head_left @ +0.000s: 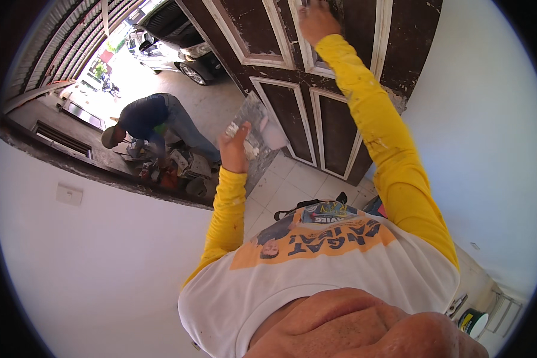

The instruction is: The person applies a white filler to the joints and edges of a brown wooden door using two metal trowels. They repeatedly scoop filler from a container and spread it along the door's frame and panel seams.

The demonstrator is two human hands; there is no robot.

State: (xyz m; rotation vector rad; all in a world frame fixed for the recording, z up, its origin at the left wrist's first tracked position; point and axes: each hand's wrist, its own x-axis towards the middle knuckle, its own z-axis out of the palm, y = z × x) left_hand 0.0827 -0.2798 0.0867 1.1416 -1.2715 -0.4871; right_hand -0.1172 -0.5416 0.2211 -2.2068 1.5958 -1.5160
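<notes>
Raised high against the dark brown panelled door (289, 113), my right hand (320, 25) is closed at a pale-edged upper panel. Whatever it grips is mostly cut off by the top edge of the picture. My left hand (235, 152) is wrapped round a flat, smeared board (248, 112), with the thumb over its face. A lump of whitish paste (273, 135) lies on the board's right side, close to the door's lower left panel. Yellow sleeves with white smudges cover both my arms.
Through the doorway at left, another person (152, 116) bends over a pile of bags and tools (188, 164). Cars (176, 45) stand outside beyond. White walls flank me, one with a switch plate (70, 194). A dark bucket (473, 322) is behind, lower right.
</notes>
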